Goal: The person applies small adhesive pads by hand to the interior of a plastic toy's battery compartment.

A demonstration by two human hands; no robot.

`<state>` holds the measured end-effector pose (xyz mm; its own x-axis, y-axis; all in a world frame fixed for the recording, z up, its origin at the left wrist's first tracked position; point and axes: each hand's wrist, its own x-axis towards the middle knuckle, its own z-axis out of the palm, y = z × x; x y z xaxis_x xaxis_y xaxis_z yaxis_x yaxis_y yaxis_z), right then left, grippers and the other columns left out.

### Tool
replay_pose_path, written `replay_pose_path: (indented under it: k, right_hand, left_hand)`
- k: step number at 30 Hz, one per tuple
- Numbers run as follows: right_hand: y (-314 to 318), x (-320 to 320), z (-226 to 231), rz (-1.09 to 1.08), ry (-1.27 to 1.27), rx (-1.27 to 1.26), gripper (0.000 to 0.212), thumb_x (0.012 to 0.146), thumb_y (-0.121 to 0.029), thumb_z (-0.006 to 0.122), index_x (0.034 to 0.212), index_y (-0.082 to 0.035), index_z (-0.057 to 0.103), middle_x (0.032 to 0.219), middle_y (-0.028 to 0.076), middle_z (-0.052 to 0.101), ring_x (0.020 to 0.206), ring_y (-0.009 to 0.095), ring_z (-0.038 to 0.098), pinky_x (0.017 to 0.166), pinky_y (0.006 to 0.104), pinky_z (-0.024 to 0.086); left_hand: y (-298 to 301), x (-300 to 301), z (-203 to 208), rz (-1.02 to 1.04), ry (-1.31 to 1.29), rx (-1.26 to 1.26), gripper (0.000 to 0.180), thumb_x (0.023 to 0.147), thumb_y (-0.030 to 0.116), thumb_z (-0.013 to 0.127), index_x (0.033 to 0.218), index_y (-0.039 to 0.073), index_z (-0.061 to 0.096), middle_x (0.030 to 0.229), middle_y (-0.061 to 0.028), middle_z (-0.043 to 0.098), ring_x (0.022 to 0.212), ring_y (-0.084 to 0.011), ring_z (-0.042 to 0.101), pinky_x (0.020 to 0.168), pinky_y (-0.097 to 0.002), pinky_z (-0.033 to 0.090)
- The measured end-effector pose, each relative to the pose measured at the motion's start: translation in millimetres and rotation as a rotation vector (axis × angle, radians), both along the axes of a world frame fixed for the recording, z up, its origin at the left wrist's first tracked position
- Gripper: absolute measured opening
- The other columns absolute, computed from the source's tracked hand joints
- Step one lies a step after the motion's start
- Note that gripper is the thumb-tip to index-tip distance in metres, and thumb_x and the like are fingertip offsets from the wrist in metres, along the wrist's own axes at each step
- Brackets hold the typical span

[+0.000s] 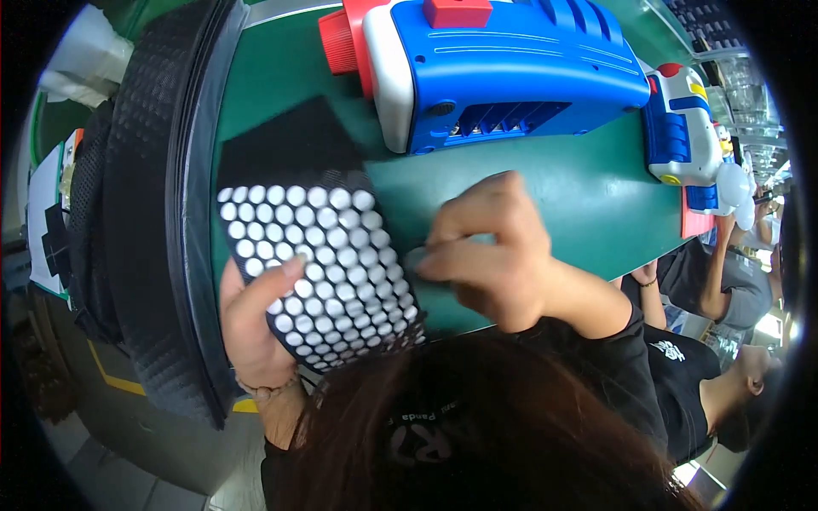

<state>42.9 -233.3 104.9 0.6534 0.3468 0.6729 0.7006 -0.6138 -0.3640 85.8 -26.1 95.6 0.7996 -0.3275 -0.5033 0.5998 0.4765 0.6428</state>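
Observation:
My left hand [256, 311] grips the left edge of a black sheet [290, 145] covered with rows of white round dots [328, 217], its thumb pressed on top of the dots. The sheet slants over the table, its plain black part pointing away from me. Just right of the sheet, my right hand [498, 255] is closed in a pinch and smeared by motion. A small pale round piece [416, 259] shows at its fingertips, too blurred to tell more. Beyond both hands lies a blue and white toy-like device [520, 72] with red parts and an open battery compartment [507, 121].
A tall stack of black textured sheets [162, 196] borders the green table [588, 187] on the left. At the far right stands another white and blue device [686, 128], with a red pad [694, 220] beside it. Co-workers [724, 272] sit along the right side.

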Motion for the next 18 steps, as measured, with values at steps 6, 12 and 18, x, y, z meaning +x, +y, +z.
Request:
replay_pose_path:
  k: [6, 12, 18]
  right_hand:
    - [-22.9, 5.4, -30.2, -0.149, 0.035, 0.181, 0.046, 0.065, 0.019, 0.058, 0.098, -0.003, 0.035, 0.081, 0.014, 0.053, 0.070, 0.021, 0.054, 0.065, 0.0301, 0.043]
    - [-22.7, 26.0, -36.2, -0.128, -0.101, 0.169, 0.042, 0.060, 0.015, 0.065, 0.094, 0.002, 0.045, 0.080, 0.015, 0.058, 0.071, 0.025, 0.056, 0.061, 0.0316, 0.046]
    - [-26.6, 20.7, -41.4, -0.169, -0.001, 0.109, 0.040, 0.065, 0.012, 0.065, 0.089, -0.004, 0.038, 0.085, 0.016, 0.061, 0.072, 0.021, 0.058, 0.065, 0.0291, 0.043]
  left_hand:
    - [-12.3, 22.5, -19.9, 0.128, -1.035, 1.394, 0.059, 0.076, -0.002, 0.051, 0.130, -0.004, 0.027, 0.120, -0.0218, 0.044, 0.111, -0.0288, 0.044, 0.096, -0.0367, 0.032]
    - [-50.2, 14.2, 0.3, -0.343, -1.078, 0.566, 0.066, 0.076, -0.008, 0.037, 0.137, 0.001, 0.016, 0.140, -0.0172, 0.024, 0.131, -0.0285, 0.024, 0.105, -0.0398, 0.019]
    - [-63.4, 11.6, -8.6, -0.295, -0.937, 0.275, 0.069, 0.075, -0.010, 0.033, 0.138, 0.001, 0.009, 0.142, -0.0208, 0.018, 0.130, -0.0329, 0.025, 0.104, -0.0434, 0.022]
